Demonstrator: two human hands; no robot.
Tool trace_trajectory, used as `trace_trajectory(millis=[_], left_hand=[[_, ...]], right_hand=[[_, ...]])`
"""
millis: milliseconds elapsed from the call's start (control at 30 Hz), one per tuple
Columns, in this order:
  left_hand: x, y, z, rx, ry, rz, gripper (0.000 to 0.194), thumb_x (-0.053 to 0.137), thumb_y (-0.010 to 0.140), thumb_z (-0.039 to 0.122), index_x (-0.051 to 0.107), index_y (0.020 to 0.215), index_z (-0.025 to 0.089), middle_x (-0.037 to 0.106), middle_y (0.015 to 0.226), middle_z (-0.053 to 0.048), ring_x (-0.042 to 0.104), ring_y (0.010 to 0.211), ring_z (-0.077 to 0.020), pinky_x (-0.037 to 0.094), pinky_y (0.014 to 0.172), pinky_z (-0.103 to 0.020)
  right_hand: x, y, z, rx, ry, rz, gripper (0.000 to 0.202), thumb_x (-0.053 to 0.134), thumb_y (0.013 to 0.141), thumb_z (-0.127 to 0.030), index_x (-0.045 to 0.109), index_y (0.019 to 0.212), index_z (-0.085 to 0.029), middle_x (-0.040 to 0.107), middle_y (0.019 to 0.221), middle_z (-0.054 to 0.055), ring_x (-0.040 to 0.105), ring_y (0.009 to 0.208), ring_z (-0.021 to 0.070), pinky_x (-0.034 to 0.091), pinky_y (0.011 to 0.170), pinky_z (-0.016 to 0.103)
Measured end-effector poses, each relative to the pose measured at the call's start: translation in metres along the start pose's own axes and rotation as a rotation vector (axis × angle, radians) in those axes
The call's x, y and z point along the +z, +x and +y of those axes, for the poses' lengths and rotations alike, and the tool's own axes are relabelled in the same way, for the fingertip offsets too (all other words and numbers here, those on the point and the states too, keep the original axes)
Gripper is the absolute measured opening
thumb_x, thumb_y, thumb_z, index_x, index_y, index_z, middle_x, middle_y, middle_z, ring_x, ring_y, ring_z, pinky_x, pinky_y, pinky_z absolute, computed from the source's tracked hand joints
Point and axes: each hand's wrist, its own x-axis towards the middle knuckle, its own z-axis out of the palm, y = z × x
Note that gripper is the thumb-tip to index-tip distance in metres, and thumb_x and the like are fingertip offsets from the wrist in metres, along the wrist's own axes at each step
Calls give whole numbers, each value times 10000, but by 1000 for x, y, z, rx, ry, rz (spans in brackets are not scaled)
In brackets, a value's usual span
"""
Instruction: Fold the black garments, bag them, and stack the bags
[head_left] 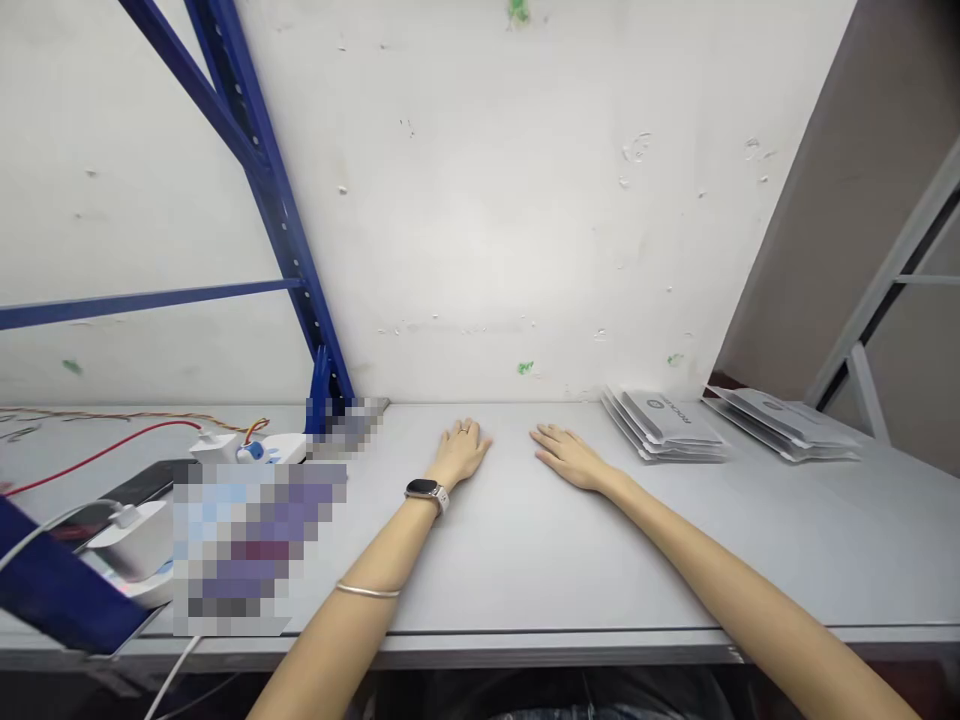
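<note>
My left hand (459, 452) lies palm down on the grey tabletop (525, 560), fingers apart and holding nothing. A ring shows on one finger, with a watch (427, 489) at the wrist and a bangle further up the arm. To its right, my right hand (568, 455) also rests flat, its fingers stretched out with nothing in them. Beyond my right hand sits a stack of pale printed packets (664, 420), not touched by it. A second similar stack (784, 420) lies further right.
At the left are white chargers (135, 540), a power strip (281, 447), a red cable (112, 450) and blurred-out items (262, 540). A blue metal frame (274, 190) rises there. A white wall (525, 200) stands behind the table.
</note>
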Motion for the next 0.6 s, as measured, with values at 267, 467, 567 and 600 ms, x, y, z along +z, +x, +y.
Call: trace_trajectory(millis=[267,467,567,600], left_hand=[[-6,-2,2,-4,-24,-15,507,251,944,449,421,1286,116,300,1501,-172,219,1400,-315,233,1088,-486],[-8,-3,3,-6,-28,-16,500,259,944,446,429,1277,114,326,1486,-179,221,1400,-314,232,1091,-476],[-5,-2,2,-4,-21,-4,489,263,948,443,430,1275,121,317,1491,-178,230,1395,-323,234,1086,-498],[-4,-1,2,-1,-16,-2,486,264,949,442,430,1273,119,310,1494,-180,231,1392,-329,230,1084,-517]], right_hand=[[-19,-2,8,88,-268,293,585,256,949,-480,317,1458,-200,223,1549,73,81,1439,259,14,1151,484],[-58,-24,55,540,-367,606,666,452,875,-405,303,1433,-72,218,1521,221,77,1418,377,67,1119,554],[-61,-34,68,683,-325,553,624,496,859,-410,421,1346,-27,397,1385,313,283,1334,447,201,1049,595],[-61,-36,69,706,-314,502,575,492,867,-397,475,1298,-17,460,1316,329,358,1286,452,255,1015,588]])
